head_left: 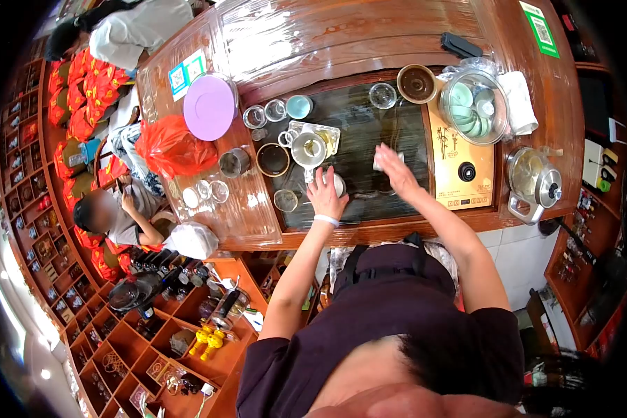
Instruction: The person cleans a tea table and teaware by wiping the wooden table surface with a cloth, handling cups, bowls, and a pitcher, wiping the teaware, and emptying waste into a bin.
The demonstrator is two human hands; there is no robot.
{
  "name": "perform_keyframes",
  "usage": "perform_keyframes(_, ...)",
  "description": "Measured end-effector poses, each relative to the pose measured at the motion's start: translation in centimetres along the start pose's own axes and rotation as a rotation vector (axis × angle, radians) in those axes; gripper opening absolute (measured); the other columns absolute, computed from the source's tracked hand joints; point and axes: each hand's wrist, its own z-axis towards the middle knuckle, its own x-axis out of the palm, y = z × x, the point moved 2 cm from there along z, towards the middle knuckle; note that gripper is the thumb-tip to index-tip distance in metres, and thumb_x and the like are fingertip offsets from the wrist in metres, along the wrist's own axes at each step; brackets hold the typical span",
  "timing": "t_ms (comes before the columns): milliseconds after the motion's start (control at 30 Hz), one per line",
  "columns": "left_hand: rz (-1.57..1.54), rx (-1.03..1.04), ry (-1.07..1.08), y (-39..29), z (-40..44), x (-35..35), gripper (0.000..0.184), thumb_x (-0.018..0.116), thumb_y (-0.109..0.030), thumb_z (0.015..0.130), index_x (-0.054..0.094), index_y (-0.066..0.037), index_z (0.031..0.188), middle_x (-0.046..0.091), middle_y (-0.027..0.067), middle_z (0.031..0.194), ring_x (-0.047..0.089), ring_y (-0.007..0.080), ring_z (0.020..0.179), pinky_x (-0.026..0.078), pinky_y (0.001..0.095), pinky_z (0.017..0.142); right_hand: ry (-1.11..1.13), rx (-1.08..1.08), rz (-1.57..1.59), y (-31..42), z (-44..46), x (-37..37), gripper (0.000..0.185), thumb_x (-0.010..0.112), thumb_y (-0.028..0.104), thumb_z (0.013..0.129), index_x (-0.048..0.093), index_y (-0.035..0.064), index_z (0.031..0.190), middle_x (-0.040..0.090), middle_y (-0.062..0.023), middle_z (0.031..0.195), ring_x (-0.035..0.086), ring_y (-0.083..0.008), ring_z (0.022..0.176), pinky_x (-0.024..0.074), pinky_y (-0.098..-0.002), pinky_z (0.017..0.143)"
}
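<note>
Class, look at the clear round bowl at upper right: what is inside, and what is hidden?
Inside the clear bowl are several pale green pieces of crockery, overlapping. Upper pieces cover parts of others, so the full count cannot be told.

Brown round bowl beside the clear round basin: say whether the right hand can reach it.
Probably yes: bare dark rectangular tray lies between the right hand and the brown bowl.

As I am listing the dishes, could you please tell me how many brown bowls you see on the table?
2: one bowl left of the left hand, another bowl beside the clear basin. Others may be hidden.
</note>
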Motion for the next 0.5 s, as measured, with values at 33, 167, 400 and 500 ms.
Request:
perform_keyframes(33,-0.041,-0.014,0.019,0.3,0.2,0.4,0.084,0.076,-0.022,0.054,0.035,-0.012,0.126,0.029,0.0150,0.131,0.036,0.0380,0.107,0.033,0.0482,0.089,-0.086,0.013,0.007,-0.2,2.1,-0.6,0.048,0.039,-0.008,0.081,0.045,0.0158,0.123,0.035,-0.0063,0.136,0.030,-0.0262,0.127,0.0245,-0.0383,0.107)
perform_keyframes(167,-0.143,0.000,-0.046,0.7,-0.8,-0.5,0.076,0.073,-0.016,0.053,0.040,-0.012,0.122,0.036,0.0157,0.123,0.036,0.0384,0.106,0.035,0.0470,0.088,-0.155,-0.029,-0.177,1.1,8.0,-1.6,0.044,0.048,-0.004,0.074,0.054,0.0158,0.113,0.047,-0.0128,0.118,0.044,-0.0309,0.111,0.0382,-0.0411,0.092)
perform_keyframes(400,-0.189,-0.013,0.015,0.2,-3.1,-1.9,0.077,0.073,-0.018,0.052,0.041,-0.014,0.123,0.038,0.0139,0.120,0.036,0.0373,0.107,0.036,0.0448,0.089,0.143,-0.060,-0.202,3.2,4.1,5.1,0.021,0.053,0.010,0.073,0.064,0.0152,0.090,0.052,-0.0045,0.105,0.047,-0.0222,0.100,0.0373,-0.0355,0.082)
perform_keyframes(500,-0.212,0.035,0.001,-0.9,-2.2,-1.3,0.080,0.076,-0.021,0.051,0.041,-0.015,0.123,0.039,0.0139,0.121,0.036,0.0368,0.108,0.037,0.0446,0.089,-0.163,0.018,-0.138,3.5,3.5,1.7,0.019,0.058,0.012,0.073,0.064,0.0173,0.090,0.057,-0.0073,0.092,0.052,-0.0256,0.092,0.0411,-0.0376,0.076)
